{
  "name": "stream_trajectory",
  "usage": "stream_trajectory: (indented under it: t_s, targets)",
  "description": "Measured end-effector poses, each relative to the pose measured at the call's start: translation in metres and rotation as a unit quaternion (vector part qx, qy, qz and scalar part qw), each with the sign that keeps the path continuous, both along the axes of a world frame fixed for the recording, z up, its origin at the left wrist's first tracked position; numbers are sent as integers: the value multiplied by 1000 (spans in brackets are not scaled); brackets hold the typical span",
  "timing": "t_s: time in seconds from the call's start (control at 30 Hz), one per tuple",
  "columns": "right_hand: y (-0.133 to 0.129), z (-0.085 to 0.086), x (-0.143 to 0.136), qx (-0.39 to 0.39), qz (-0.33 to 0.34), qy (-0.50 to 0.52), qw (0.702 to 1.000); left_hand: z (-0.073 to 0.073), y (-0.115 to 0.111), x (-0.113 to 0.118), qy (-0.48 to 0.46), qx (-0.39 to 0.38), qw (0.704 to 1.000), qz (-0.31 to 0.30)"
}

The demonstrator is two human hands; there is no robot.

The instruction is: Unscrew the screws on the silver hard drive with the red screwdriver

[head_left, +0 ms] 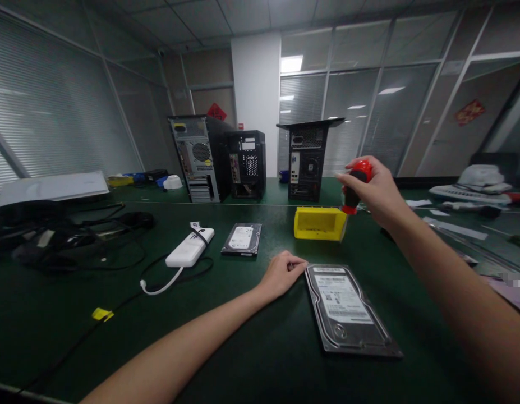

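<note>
head view, forward across table (263,353)

The dark green tabletop (243,336) carries a large hard drive (348,303), label up, just right of the person's left hand (284,275). Beyond that hand and slightly left, a smaller hard drive (243,239) lies flat; farther left of it lies a white block (188,248) with a cord. A yellow bin (318,236) sits past the left hand, left of the right hand (375,188). Well left of both hands, a blurred dark heap (53,238) appears to be cables.
</note>
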State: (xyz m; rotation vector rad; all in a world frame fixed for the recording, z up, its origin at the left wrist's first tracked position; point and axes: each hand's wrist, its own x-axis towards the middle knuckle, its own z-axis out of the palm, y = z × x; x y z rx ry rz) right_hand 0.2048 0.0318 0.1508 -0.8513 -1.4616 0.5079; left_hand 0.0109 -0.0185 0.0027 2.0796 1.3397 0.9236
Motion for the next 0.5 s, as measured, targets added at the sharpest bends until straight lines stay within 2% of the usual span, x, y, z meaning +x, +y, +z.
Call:
stream_trajectory:
  t_s: [0.1, 0.2, 0.27, 0.3, 0.37, 0.43, 0.5]
  targets:
    - [2, -5, 5, 36, -111, -202, 972, 0, 3, 1, 10, -13, 1000, 3]
    - [6, -15, 13, -18, -126, -360, 924, 1, 6, 3, 11, -30, 999, 11]
    - [8, -20, 20, -76, -125, -376, 915, 2, 7, 4, 8, -42, 999, 14]
    - [9, -21, 23, -96, -129, -353, 922, 2, 7, 4, 8, -47, 999, 14]
    - [10, -19, 28, -117, -107, -250, 955, 2, 7, 4, 10, -51, 999, 14]
    - [8, -13, 28, -128, -16, -82, 988, 3, 6, 3, 11, -49, 999, 5]
    - [3, -5, 21, -150, 99, 65, 982, 4, 6, -1, 14, -42, 999, -21]
